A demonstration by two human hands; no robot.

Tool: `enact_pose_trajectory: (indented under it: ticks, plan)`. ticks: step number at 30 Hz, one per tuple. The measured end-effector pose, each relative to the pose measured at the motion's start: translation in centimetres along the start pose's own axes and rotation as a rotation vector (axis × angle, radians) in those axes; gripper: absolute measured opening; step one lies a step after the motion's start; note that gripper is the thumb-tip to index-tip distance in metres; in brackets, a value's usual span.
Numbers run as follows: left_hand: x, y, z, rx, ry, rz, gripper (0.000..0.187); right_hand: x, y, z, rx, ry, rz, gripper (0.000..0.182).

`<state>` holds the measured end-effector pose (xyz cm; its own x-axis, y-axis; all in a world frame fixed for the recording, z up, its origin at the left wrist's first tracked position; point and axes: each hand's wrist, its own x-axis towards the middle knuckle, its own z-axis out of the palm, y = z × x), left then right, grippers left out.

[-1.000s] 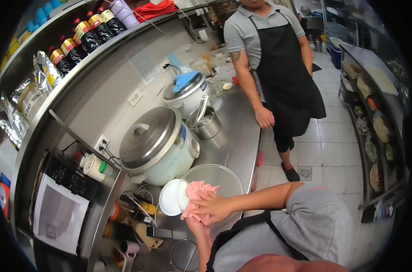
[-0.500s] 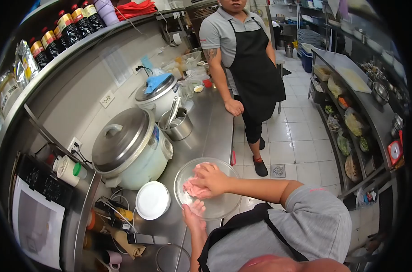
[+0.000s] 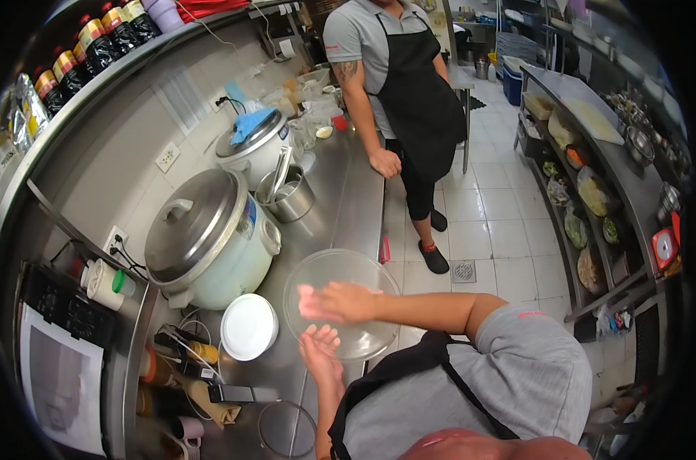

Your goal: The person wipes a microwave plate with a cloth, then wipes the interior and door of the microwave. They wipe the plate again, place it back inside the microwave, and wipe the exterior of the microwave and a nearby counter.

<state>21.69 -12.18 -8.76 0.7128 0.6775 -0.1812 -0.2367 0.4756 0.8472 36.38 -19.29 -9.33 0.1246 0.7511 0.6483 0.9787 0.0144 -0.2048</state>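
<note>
A wide clear bowl [image 3: 367,346] stands near the edge of the steel counter. Over it, my right hand [image 3: 344,301] is closed around soft pink meat [image 3: 310,304], which sticks out past the fingers on the left; the hand covers the rest. At the bowl's lower left rim, my left hand [image 3: 320,351] is palm up with its fingers apart and holds nothing. A white round lid or tub [image 3: 248,326] sits left of the bowl.
A large rice cooker [image 3: 218,253] and a metal pot [image 3: 290,203] with utensils stand beyond the tub. Across the counter corner is a person in a black apron [image 3: 417,92], one hand on its edge. Shelves [image 3: 616,169] with bagged food line the right side.
My right hand has lifted slightly and flattened, with the meat moving to the left. My left hand has turned out and come away from the meat. The whole view has shifted a little.
</note>
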Motion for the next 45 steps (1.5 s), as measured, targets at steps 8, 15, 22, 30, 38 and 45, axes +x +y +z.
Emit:
enact_pose_trajectory:
  ticks: [8,15,22,30,38,45]
  plan:
    - [0.2,1.0,-1.0,-0.053,0.011,0.029,0.049,-2.4,2.8,-2.8,-0.074,0.164,0.356,0.021]
    - [0.6,0.8,-1.5,-0.064,0.126,0.021,0.046,-3.6,-5.1,-1.6,0.065,-0.022,0.1,0.02]
    - [0.0,1.8,-1.8,-0.1,0.085,0.04,0.042,-1.9,1.5,-3.7,-0.101,0.128,0.446,0.017]
    - [0.3,1.6,-2.9,-0.121,0.13,0.002,0.042,-2.9,-6.4,-1.2,0.105,0.025,0.012,0.021]
    - [-0.6,1.8,-3.2,-0.093,0.147,0.038,0.042,-3.4,1.6,-2.1,-0.193,-0.056,0.374,0.027]
    - [-0.6,0.1,-4.5,-0.08,0.179,-0.004,0.044,-5.2,-5.9,-0.6,0.113,-0.157,0.031,0.02]
